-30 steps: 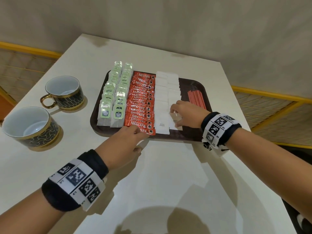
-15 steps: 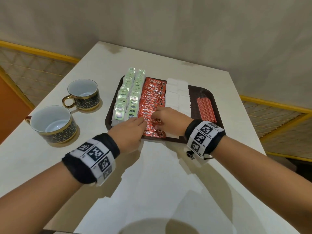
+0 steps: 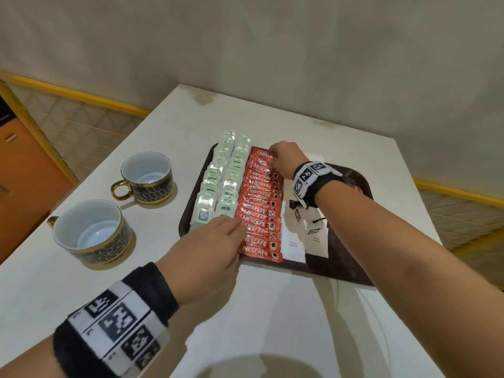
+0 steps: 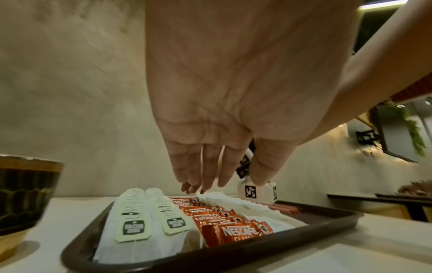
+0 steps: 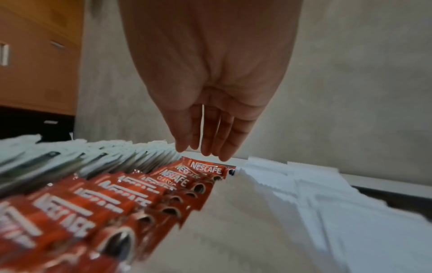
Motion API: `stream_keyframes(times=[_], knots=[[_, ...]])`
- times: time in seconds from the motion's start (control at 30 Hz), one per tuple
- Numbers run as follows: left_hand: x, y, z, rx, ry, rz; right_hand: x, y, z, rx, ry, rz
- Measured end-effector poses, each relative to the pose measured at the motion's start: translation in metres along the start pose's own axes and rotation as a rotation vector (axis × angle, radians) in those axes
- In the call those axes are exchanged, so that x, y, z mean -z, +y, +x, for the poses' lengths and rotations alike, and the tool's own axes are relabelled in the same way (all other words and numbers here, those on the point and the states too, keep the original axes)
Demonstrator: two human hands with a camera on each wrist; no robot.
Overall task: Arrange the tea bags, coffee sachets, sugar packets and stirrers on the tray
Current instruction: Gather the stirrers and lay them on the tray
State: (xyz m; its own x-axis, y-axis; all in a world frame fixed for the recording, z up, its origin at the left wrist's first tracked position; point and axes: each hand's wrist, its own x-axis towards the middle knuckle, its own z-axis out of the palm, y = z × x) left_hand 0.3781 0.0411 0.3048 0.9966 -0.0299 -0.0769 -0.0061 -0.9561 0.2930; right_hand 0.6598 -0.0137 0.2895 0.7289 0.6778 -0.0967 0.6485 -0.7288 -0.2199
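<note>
- While two dark cups [image 3: 90, 231] stand at nine o'clock on the worktop [image 3: 272, 317], the tray [image 3: 346, 271] sits at centre.
- Tea bags [image 3: 218, 184] fill its nine o'clock side in two rows.
- Left hand [image 3: 207, 252], grip relaxed and apart, rests its fingertips at the six o'clock end of the coffee sachets [image 3: 259, 211].
- Right hand [image 3: 285, 159], fingers straight, touches their twelve o'clock end.
- Sugar packets [image 3: 293, 241] lie just beside, toward three o'clock.
- Stirrers [image 4: 284, 208] lie farthest toward three o'clock.

red coffee sachets [image 3: 259, 211] read "nescafe classic"; sugar packets [image 3: 293, 244] read "white sugar".
</note>
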Motion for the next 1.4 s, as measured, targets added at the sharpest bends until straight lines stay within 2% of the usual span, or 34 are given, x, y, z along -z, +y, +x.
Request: stream_keyframes(times=[0.23, 0.4, 0.77, 0.93, 1.23, 1.4], knots=[[0.002, -0.018, -0.013, 0.107, 0.021, -0.11, -0.012, -0.004, 0.028, 0.065, -0.161, -0.222], [0.002, -0.027, -0.009, 0.115, -0.006, -0.06, -0.012, -0.004, 0.029, 0.102, -0.146, -0.264], [-0.005, -0.028, -0.004, 0.077, 0.02, -0.132, -0.008, -0.002, 0.024, 0.22, -0.191, -0.379], [-0.008, -0.028, -0.008, 0.09, 0.017, -0.152, -0.006, 0.002, 0.019, 0.256, -0.1, -0.353], [-0.011, -0.028, -0.006, 0.081, 0.01, -0.143, -0.007, -0.002, 0.017, 0.263, -0.121, -0.326], [-0.009, -0.028, -0.006, 0.084, 0.029, -0.159, -0.006, -0.002, 0.022, 0.192, -0.117, -0.316]])
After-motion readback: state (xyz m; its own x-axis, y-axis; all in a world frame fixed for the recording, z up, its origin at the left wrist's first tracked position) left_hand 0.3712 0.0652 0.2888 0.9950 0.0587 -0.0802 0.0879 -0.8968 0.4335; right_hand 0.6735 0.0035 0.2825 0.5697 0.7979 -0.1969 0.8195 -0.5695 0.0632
